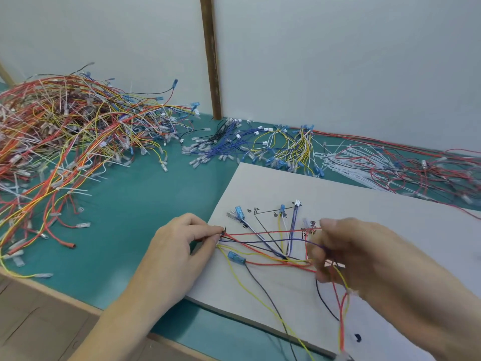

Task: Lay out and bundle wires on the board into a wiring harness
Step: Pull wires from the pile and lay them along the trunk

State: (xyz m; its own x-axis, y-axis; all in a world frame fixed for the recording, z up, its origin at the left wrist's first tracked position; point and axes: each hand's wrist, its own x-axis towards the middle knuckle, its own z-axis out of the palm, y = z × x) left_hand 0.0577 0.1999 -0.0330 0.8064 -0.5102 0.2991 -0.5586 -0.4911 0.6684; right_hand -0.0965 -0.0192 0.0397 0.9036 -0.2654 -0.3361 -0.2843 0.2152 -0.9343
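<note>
A white board [364, 209] with hand-drawn marks lies on the green mat. Several red, yellow, blue, white and black wires [263, 243] cross on it, some ending in blue terminal sleeves [236, 256]. My left hand [182, 241] pinches the wire ends at the board's left edge. My right hand [348, 251], blurred, grips the other side of the same wires over the board's middle. Yellow, red and black strands hang down below that hand toward the near edge.
A large tangled heap of finished harnesses [65, 131] fills the left of the mat [130, 230]. Blue and yellow wire groups [260, 144], white cable ties [346, 165] and red wires [421, 173] lie along the back wall. The wooden bench edge [52, 295] runs at lower left.
</note>
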